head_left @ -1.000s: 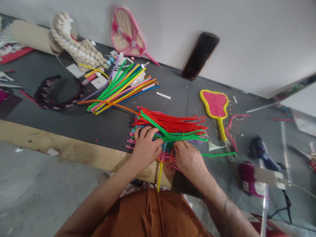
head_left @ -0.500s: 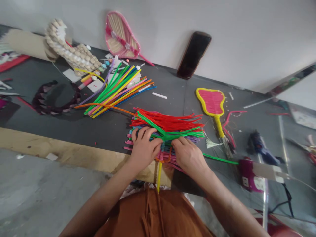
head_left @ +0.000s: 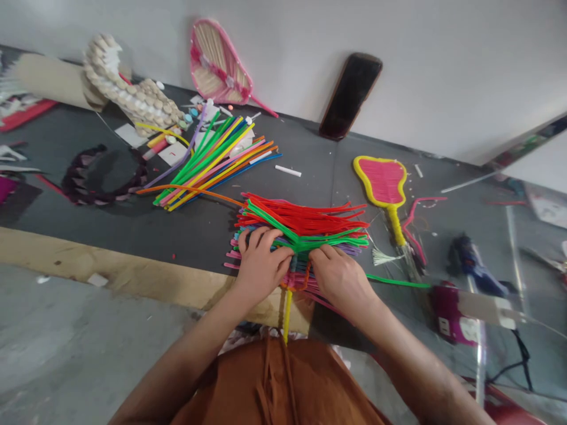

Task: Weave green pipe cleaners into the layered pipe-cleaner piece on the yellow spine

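Observation:
A layered bundle of pipe cleaners lies at the table's near edge, with red pipe cleaners [head_left: 305,218] on the far side and green pipe cleaners [head_left: 297,241] bent into a V in front of them. My left hand [head_left: 261,257] is closed on the left part of the green ones, thumb and fingertips near the V's point. On the other side, my right hand [head_left: 340,274] pinches close to that point, its fingertips partly hidden. Purple, pink and blue strands show beneath both hands. A yellow stem [head_left: 287,316] sticks out toward my body.
Loose coloured pipe cleaners [head_left: 212,168] are heaped at left, beside a dark braided band [head_left: 104,177]. A phone [head_left: 351,97] leans on the wall. A pink fan with yellow edging [head_left: 381,182] lies at right, near a purple power adapter [head_left: 454,313].
Both hands stay at the same spot on the bundle, with barely any finger movement. The whole view has shifted slightly.

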The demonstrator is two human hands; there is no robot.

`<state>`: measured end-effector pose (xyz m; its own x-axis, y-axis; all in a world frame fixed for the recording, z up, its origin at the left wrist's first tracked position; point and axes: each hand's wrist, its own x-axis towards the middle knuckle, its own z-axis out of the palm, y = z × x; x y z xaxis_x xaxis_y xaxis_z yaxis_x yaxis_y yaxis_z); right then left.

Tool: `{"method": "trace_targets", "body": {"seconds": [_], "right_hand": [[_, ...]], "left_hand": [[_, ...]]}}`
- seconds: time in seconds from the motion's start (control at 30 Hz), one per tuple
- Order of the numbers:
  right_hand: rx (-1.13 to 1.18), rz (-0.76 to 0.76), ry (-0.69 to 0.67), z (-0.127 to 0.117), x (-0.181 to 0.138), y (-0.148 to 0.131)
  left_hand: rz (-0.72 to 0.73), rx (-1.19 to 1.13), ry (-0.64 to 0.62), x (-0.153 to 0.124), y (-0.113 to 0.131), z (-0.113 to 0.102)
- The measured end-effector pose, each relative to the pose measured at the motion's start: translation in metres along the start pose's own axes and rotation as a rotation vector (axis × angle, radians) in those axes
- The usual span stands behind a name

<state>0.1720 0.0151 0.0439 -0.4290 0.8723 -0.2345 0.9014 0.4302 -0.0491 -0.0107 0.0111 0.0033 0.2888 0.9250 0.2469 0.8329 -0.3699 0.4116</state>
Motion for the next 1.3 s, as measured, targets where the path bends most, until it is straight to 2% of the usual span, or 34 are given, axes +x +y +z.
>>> {"method": "trace_targets", "body": {"seconds": [0.23, 0.53, 1.03, 1.3], "right_hand": [[0.042, -0.056, 0.004, 0.001, 0.0, 0.004], [0.024, -0.015, 0.049, 0.005, 0.0, 0.0], [-0.039, -0.041, -0.052, -0.005, 0.003, -0.004], [0.046, -0.007, -0.029, 0.007, 0.004, -0.003]], "left_hand": [[-0.005, -0.012, -0.009, 0.0, -0.001, 0.0], [-0.004, 0.0, -0.007, -0.001, -0.001, 0.0], [-0.01, 0.002, -0.004, -0.001, -0.001, 0.002], [-0.01, -0.018, -0.015, -0.002, -0.003, 0.001]]}}
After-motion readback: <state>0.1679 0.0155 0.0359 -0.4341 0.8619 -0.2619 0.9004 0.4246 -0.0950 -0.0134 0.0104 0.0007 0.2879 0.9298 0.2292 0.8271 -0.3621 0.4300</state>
